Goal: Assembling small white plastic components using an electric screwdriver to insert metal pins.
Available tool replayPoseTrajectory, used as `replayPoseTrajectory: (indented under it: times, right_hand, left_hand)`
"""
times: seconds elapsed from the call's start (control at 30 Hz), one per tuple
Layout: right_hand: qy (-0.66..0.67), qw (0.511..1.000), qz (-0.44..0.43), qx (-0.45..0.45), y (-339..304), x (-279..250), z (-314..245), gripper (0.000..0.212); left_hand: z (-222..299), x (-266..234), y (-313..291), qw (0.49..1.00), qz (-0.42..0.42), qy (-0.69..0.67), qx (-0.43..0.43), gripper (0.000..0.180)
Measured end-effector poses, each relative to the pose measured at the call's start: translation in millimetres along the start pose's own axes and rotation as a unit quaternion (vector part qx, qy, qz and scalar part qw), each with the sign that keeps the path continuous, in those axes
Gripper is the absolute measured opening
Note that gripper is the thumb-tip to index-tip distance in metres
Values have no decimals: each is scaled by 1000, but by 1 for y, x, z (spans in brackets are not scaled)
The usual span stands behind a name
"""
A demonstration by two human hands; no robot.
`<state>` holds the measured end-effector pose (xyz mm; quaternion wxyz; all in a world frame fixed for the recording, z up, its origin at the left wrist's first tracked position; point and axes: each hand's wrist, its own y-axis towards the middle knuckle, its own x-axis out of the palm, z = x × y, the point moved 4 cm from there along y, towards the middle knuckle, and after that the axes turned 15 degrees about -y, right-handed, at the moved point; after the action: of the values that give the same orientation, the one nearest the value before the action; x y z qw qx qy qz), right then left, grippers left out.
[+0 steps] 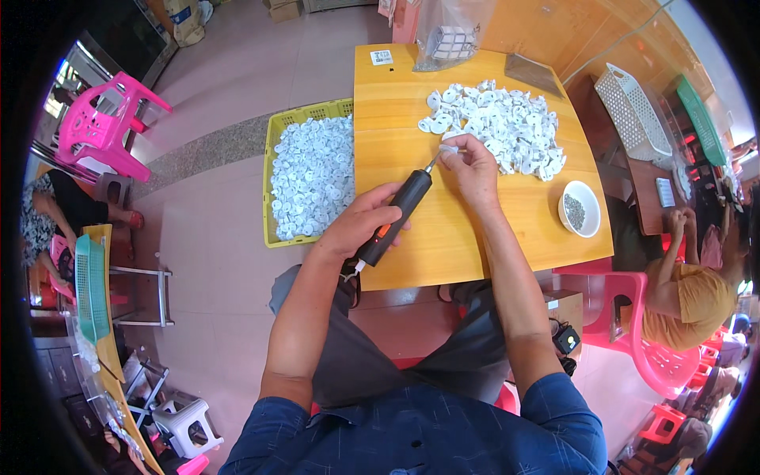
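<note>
My left hand (366,222) is wrapped round a black electric screwdriver (401,214) with an orange switch and a cord at its rear end. The screwdriver's bit points up and right, meeting a small white plastic part (448,149). Thumb and fingers of my right hand (473,169) pinch that part over the wooden table (431,245). Just beyond lies a heap of similar white plastic parts (507,127). To the right stands a white bowl (592,210) of small metal screws (574,211). Whether a screw sits at the bit is too small to tell.
A yellow crate (273,182) full of round white parts adjoins the table's left edge. A clear plastic bag (451,43) rests at the far edge. Right, a person in a mustard shirt (689,305) sits on a pink chair (617,317). Another pink chair (99,127) stands far left.
</note>
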<state>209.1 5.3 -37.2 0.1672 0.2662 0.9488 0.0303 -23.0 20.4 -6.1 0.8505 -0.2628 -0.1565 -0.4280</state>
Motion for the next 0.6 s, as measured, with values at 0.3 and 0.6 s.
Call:
replayPoseTrajectory:
  times: [0.3,0.6]
  right_hand:
    - [9,1000,9,-10,-1,1,4,12]
    - [-4,1000,8,-9,-2,2,6,11]
  left_hand:
    - [-2,-1,0,1000,1,-22,-2,57]
    - [-3,0,-1,1000,1,-25,-6,55]
